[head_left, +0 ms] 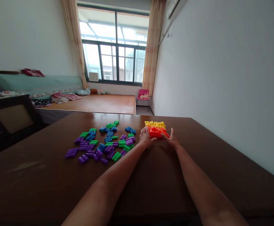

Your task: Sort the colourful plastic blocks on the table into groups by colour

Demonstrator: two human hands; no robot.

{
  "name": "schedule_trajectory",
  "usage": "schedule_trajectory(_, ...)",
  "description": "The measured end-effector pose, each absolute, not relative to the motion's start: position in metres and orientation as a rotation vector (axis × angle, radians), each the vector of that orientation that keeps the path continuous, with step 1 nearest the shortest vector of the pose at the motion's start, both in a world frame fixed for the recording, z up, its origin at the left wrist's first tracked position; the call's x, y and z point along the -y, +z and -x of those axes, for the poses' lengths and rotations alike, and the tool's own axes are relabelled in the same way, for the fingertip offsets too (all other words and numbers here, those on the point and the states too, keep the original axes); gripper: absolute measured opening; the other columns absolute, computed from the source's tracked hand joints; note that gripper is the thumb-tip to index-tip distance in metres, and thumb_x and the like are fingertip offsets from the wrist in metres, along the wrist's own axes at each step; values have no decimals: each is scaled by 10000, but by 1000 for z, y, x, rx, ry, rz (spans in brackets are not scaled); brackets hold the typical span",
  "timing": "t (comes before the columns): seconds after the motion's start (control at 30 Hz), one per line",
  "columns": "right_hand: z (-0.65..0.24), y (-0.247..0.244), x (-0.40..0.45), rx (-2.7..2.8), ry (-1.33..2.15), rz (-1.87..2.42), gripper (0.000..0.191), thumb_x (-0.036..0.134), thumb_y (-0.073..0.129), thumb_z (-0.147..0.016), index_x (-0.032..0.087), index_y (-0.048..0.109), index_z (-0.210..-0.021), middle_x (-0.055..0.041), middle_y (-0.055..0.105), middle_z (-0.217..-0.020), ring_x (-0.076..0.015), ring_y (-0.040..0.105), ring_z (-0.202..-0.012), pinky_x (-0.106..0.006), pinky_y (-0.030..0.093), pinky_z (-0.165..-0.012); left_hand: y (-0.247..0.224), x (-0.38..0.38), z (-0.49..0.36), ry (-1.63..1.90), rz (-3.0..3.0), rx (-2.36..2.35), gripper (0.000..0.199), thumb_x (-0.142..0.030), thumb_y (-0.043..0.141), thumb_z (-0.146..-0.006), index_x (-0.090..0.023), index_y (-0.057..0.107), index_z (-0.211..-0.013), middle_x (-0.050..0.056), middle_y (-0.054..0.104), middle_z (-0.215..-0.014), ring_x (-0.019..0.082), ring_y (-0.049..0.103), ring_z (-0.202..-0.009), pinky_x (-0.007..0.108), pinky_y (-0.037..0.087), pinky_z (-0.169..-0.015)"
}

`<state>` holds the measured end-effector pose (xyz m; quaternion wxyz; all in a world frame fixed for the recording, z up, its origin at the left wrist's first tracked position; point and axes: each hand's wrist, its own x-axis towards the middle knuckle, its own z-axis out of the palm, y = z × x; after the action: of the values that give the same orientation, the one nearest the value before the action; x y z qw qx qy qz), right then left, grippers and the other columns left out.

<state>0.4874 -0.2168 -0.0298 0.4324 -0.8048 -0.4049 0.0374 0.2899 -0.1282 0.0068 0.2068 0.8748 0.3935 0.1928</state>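
Red plastic building pieces [156, 131] lie packed in a row on the brown table, directly in front of a row of yellow pieces [158, 123]. My left hand [145, 137] rests against the left end of the red row, fingers spread and thumb stretched to the right. At the opposite end is my right hand [173, 139], its thumb reaching to the red pieces and a finger pointing up and away. Neither hand is wrapped around a piece. Left of my hands, many purple pieces [98, 153], green pieces [116, 156] and blue pieces [108, 138] lie scattered in small groups.
The brown table [56, 185] fills the foreground. Beyond it stands a bed [113, 103] with clothes on it, a pink chair [143, 94] and a window. A dark cabinet [12, 117] is at left; a white wall [221, 72] runs along the right.
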Motion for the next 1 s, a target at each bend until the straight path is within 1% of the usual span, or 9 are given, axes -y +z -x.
schedule_trajectory(0.1, -490, -29, 232, 889, 222, 1941, 1081, 778, 467, -726, 118, 136, -1515, -213, 253, -1551, -326, 285, -1419, -451, 256, -1147, 17, 153, -259, 460, -2605, -877, 830, -590, 544, -818, -208, 266, -1500, 124, 237, -1580, 341, 189, -1451, 472, 244, -1162)
schedule_trajectory(0.17, -489, -31, 243, 854, 283, 1923, 1017, 766, 424, -763, 148, 134, -1517, -186, 245, -1563, -297, 307, -1413, -417, 285, -1139, 22, 168, -225, 377, -2772, -676, 718, -583, 515, -848, -226, 369, -1452, 105, 279, -1567, 332, 218, -1442, 490, 239, -1158)
schedule_trajectory(0.33, -473, -35, 260, 872, 267, 1952, 901, 682, 442, -808, 153, 213, -1500, -182, 313, -1535, -295, 396, -1362, -408, 337, -1109, 21, 186, -120, 311, -3073, -331, 500, -534, 430, -928, -272, 521, -1345, 59, 436, -1485, 277, 274, -1423, 484, 170, -1173)
schedule_trajectory(0.43, -447, -32, 257, 938, 73, 2001, 790, 579, 494, -816, 110, 351, -1435, -210, 441, -1445, -319, 443, -1318, -455, 336, -1099, 20, 180, -70, 374, -3104, -401, 437, -463, 358, -972, -299, 540, -1334, 40, 505, -1431, 244, 287, -1417, 450, 117, -1184)
schedule_trajectory(0.53, -406, -22, 244, 1080, -162, 2003, 623, 449, 491, -838, 68, 483, -1331, -228, 537, -1346, -334, 468, -1285, -501, 320, -1094, 24, 163, -44, 406, -3052, -505, 400, -440, 384, -964, -360, 551, -1318, -3, 493, -1443, 225, 271, -1425, 426, 97, -1186)
schedule_trajectory(0.63, -357, -11, 225, 1352, -90, 1922, 499, 406, 493, -855, 120, 566, -1258, -176, 618, -1255, -298, 559, -1178, -472, 396, -1042, 27, 142, -39, 381, -2940, -628, 379, -458, 465, -921, -420, 568, -1284, -61, 450, -1475, 227, 259, -1429, 411, 144, -1176)
schedule_trajectory(0.7, -326, -4, 211, 1530, 61, 1850, 495, 423, 537, -846, 164, 570, -1266, -138, 637, -1234, -266, 615, -1084, -441, 454, -986, 27, 127, -42, 389, -2883, -716, 371, -468, 504, -896, -436, 583, -1257, -79, 442, -1477, 239, 260, -1425, 418, 167, -1169)
schedule_trajectory(0.83, -282, 0, 184, 1695, 156, 1775, 554, 421, 640, -793, 178, 570, -1286, -136, 613, -1272, -255, 617, -1090, -424, 465, -982, 23, 103, -50, 438, -2867, -794, 317, -411, 523, -888, -407, 630, -1187, -57, 487, -1437, 245, 297, -1398, 436, 191, -1162)
schedule_trajectory(1.0, -258, -8, 158, 1712, 118, 1614, 442, 418, 638, -796, 170, 658, -1161, -131, 645, -1209, -249, 589, -1142, -404, 438, -1021, 17, 97, -52, 519, -2889, -829, 309, -295, 444, -932, -323, 659, -1152, 3, 549, -1369, 196, 370, -1351, 375, 240, -1151)
